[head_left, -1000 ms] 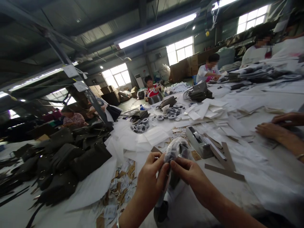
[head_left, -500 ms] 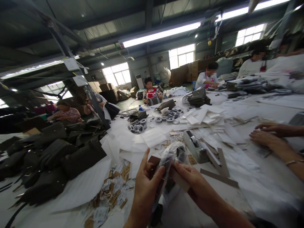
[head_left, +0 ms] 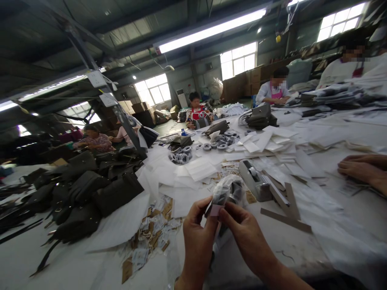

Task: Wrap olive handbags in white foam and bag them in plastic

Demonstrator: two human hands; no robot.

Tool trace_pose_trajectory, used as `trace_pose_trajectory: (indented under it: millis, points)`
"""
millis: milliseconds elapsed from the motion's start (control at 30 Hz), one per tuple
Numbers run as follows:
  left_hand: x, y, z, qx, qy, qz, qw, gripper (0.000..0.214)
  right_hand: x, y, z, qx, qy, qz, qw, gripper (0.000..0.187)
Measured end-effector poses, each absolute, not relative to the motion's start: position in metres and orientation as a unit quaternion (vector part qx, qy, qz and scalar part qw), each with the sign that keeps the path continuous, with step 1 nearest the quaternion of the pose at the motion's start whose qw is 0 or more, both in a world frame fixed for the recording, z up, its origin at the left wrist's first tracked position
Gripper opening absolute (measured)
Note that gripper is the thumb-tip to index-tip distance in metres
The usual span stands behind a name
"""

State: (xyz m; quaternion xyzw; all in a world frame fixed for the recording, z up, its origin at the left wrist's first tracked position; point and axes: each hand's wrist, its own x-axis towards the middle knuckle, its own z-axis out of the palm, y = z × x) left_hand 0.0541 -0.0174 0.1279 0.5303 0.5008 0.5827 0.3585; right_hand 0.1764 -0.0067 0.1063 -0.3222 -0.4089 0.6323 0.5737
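Note:
In front of me a dark looped bag strap (head_left: 222,192), partly covered in clear wrap, rises between my two hands. My left hand (head_left: 198,225) grips its left side, fingers curled behind it. My right hand (head_left: 243,223) pinches at the strap's front, thumb and fingertips close to my left thumb. A small pale flat piece (head_left: 215,210) lies across the strap between my fingertips; whether it is paper or card I cannot tell. The lower part of the strapped item is mostly hidden behind my wrists.
A grey tape dispenser (head_left: 255,181) and grey-brown strips (head_left: 286,220) lie to the right. Loose tags (head_left: 151,229) and white foam sheets (head_left: 121,225) cover the left, beside piled dark bags (head_left: 78,193). A co-worker's hands (head_left: 363,169) rest at far right; other people sit across the table.
My hands have come closer together on the strap. The grey-brown strip that stuck out by my right hand no longer shows; a pale piece now faces me. The view has shifted slightly.

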Motion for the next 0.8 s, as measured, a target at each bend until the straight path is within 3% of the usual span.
trace_pose_trajectory:
  millis: [333, 467, 633, 800]
  points:
    - [0.042, -0.034, 0.153, 0.648, 0.490, 0.518, 0.266, 0.027, 0.173, -0.010, 0.117, -0.343, -0.451, 0.593, 0.572, 0.039]
    - [0.041, -0.033, 0.150, 0.680, 0.529, 0.489, 0.133, 0.020, 0.172, -0.010, 0.119, -0.344, -0.461, 0.593, 0.563, 0.038]
    - [0.044, -0.035, 0.135, 0.704, 0.535, 0.465, -0.043, 0.035, 0.170, -0.008, 0.115, -0.358, -0.461, 0.591, 0.557, 0.039]
    - [0.054, -0.041, 0.117, 0.706, 0.563, 0.424, -0.068, 0.052, 0.173, -0.006, 0.112, -0.389, -0.495, 0.544, 0.554, 0.041]
